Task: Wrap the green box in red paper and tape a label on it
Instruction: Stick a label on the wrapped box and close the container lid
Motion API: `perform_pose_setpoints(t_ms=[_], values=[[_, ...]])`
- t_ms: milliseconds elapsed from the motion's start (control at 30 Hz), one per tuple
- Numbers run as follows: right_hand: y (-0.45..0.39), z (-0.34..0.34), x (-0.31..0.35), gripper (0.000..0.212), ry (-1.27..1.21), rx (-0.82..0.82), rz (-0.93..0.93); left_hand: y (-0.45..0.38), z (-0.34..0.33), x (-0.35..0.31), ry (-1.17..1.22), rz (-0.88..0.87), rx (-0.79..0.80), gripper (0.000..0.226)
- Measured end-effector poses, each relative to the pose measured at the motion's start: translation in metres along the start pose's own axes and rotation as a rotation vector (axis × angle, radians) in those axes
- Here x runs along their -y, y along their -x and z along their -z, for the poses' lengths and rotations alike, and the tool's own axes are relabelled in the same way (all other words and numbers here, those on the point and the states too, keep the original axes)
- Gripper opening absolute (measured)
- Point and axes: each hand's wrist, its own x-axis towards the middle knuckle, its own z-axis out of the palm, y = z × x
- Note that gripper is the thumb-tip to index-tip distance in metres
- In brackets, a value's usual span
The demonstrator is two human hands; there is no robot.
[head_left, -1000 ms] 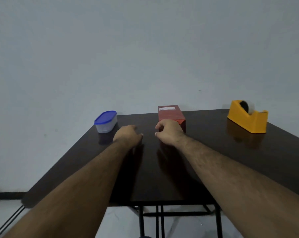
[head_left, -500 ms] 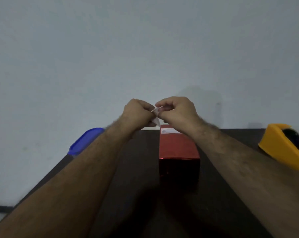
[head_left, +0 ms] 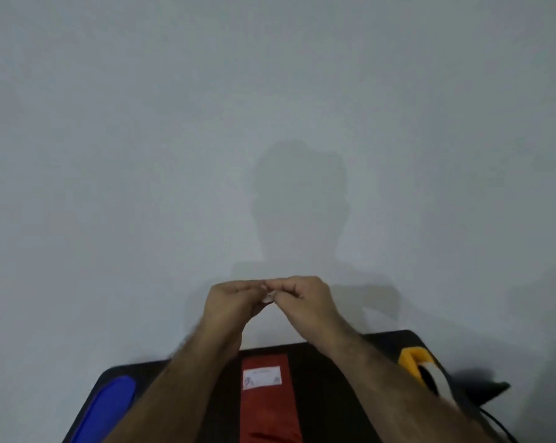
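The box wrapped in red paper (head_left: 267, 407) lies on the dark table (head_left: 321, 394), running toward me between my forearms. A white label (head_left: 262, 377) is on its top near the far end. My left hand (head_left: 230, 303) and my right hand (head_left: 305, 298) are raised in front of the wall above the table's far edge, fingertips together. Between them they pinch a small pale scrap (head_left: 269, 297), mostly hidden by the fingers; what it is I cannot make out.
A container with a blue lid (head_left: 105, 407) sits at the table's left edge. A yellow tape dispenser (head_left: 422, 367) with a roll of tape stands at the right, partly behind my right forearm. A black cable (head_left: 494, 420) hangs off the right side. A plain wall fills the view.
Both hands lifted off the table, met, and took a small pale scrap between the fingertips. The view closed in on the table and now looks more steeply down on it.
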Motion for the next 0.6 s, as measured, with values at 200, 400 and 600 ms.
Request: perform_pose_setpoints(t_ms=[200,400,600], values=[[-0.004,0.065,0.072,0.038,0.041,-0.124,-0.039,0.004,-0.049,-0.066,0.116,0.093,0.036,0.019],[0.019,0.130,0.098,0.023,0.000,-0.343,-0.106,0.028,-0.115,-0.099,-0.004,0.102,0.220,0.016],[0.052,0.202,0.089,0.028,-0.318,-0.597,-0.231,0.046,-0.189,-0.111,-0.156,-0.027,0.418,0.025]])
